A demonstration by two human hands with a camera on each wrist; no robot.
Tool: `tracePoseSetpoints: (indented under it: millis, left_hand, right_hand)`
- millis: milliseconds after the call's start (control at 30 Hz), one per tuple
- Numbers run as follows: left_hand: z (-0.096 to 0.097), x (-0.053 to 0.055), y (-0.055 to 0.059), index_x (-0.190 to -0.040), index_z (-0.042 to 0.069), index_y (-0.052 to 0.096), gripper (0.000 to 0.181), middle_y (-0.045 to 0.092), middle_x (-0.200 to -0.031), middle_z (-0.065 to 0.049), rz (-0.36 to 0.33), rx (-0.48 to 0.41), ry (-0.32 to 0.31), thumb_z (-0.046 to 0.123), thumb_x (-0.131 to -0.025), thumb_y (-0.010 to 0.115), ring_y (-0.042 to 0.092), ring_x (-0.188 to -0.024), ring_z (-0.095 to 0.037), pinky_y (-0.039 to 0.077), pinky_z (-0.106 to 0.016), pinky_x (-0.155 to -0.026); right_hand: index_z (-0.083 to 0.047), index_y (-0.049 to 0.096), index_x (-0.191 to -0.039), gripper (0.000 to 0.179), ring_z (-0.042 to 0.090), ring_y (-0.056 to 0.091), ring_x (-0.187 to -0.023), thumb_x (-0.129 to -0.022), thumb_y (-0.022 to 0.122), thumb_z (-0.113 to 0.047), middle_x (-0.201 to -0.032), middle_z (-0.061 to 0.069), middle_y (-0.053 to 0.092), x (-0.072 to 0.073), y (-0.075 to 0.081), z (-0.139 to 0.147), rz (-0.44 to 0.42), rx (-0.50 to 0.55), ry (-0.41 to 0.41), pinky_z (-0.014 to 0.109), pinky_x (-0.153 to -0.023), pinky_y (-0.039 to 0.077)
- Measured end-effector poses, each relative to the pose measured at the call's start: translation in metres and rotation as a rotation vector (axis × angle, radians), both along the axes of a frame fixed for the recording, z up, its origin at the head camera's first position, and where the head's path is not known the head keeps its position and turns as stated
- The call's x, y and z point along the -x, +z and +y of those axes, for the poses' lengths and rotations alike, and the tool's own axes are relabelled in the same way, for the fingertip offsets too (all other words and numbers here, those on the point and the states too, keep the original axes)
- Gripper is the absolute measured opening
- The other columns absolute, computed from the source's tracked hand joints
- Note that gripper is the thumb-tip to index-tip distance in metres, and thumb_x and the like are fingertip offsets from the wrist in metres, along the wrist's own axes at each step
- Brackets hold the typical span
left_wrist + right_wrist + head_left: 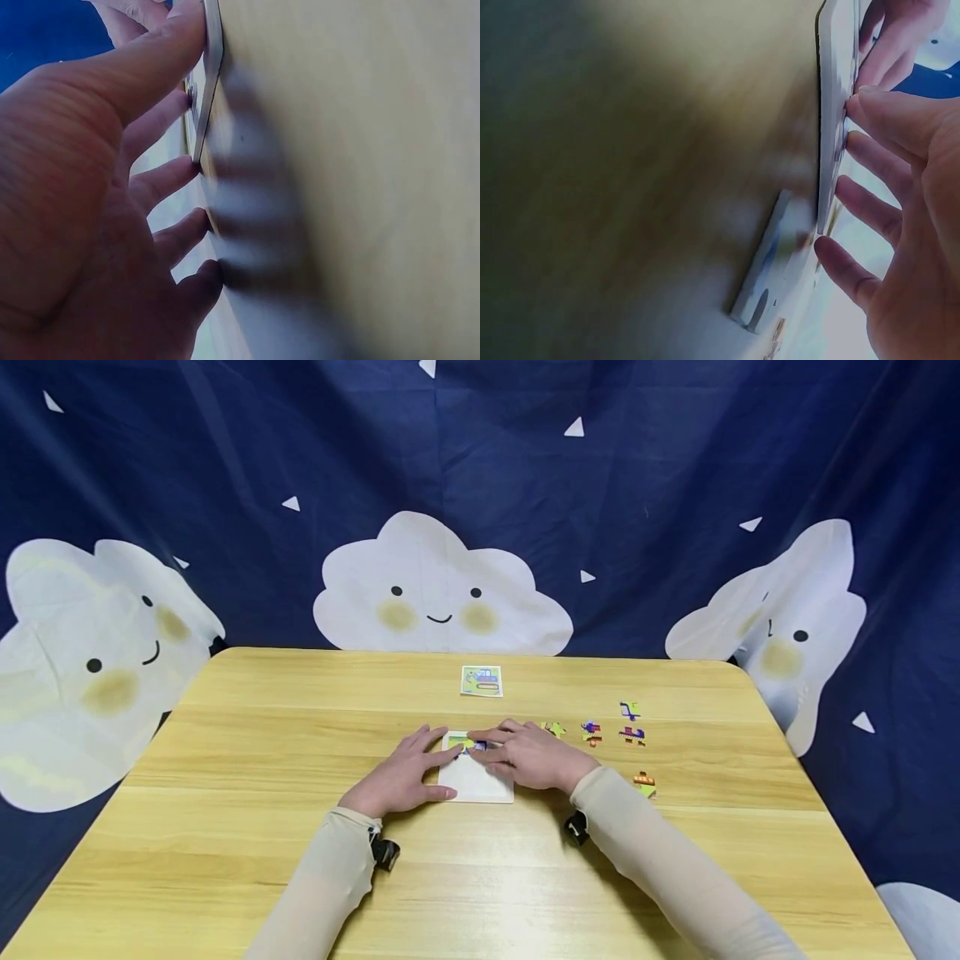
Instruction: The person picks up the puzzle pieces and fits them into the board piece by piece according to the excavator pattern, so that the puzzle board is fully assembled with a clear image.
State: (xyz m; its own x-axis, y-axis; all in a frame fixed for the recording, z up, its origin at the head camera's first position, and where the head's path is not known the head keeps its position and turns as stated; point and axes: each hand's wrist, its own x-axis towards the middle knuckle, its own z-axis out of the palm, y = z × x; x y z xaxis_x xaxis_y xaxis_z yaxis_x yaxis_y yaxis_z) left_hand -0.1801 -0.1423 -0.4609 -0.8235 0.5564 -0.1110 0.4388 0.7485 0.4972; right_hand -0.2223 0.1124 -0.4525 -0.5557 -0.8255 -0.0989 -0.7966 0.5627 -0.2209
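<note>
A white puzzle board [480, 787] lies on the table between both hands, with a few colourful puzzle pieces [458, 741] along its far edge, partly hidden by fingers. My left hand [399, 778] reaches over the board's left side, its index finger on the pieces and its thumb at the near left part. In the left wrist view, the left hand [97, 195] has its fingers spread, some resting past the board's edge. From the right, my right hand [534, 757] touches the pieces with extended fingertips. The right wrist view shows that hand [915, 195] with fingers spread along the board [836, 97].
Loose puzzle pieces lie to the right: a green-yellow one [556, 729], a purple-red one [592, 733], a striped one [632, 736], a green-blue one [629, 710] and an orange-green one [644, 784]. A picture card [481, 682] with a blue digger lies beyond the board.
</note>
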Motion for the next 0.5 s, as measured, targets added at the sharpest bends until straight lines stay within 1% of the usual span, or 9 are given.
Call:
tracePoseSetpoints:
  millis: [133,300,400,500]
  left_hand:
    - [-0.0005,0.0005,-0.0003,-0.149,0.017,0.045,0.066,0.022,-0.159,-0.017,0.010,0.026,-0.009,0.041,-0.092,0.068,0.011,-0.145,-0.042,0.022,-0.058,-0.112]
    - [0.0013,0.0017,0.0014,-0.150,0.018,0.044,0.066,0.020,-0.160,-0.015,-0.005,0.066,-0.009,0.044,-0.093,0.066,0.009,-0.146,-0.040,0.026,-0.057,-0.111]
    - [0.0027,0.0020,0.0031,-0.150,0.019,0.044,0.067,0.020,-0.160,-0.015,-0.011,0.084,-0.009,0.044,-0.092,0.066,0.010,-0.146,-0.039,0.027,-0.056,-0.111]
    - [0.0035,0.0020,0.0039,-0.149,0.018,0.046,0.066,0.022,-0.159,-0.016,-0.002,0.084,-0.011,0.043,-0.092,0.067,0.011,-0.146,-0.040,0.025,-0.055,-0.112]
  right_hand:
    - [-0.026,0.051,-0.146,0.041,0.020,0.037,-0.133,-0.105,0.049,-0.030,-0.155,-0.005,0.036,0.0000,-0.0005,0.0010,-0.020,0.016,-0.003,0.051,-0.104,0.037]
    - [-0.024,0.051,-0.145,0.041,0.022,0.037,-0.133,-0.104,0.050,-0.028,-0.155,-0.004,0.036,0.0001,0.0011,0.0016,-0.067,0.039,-0.013,0.053,-0.104,0.037]
    - [-0.018,0.051,-0.146,0.042,0.024,0.038,-0.134,-0.104,0.051,-0.027,-0.155,-0.001,0.036,0.0005,0.0025,0.0009,-0.098,0.054,-0.012,0.054,-0.103,0.038]
    - [-0.012,0.050,-0.145,0.044,0.027,0.038,-0.135,-0.104,0.052,-0.025,-0.155,0.001,0.037,0.0012,0.0030,0.0007,-0.126,0.079,-0.027,0.054,-0.105,0.037]
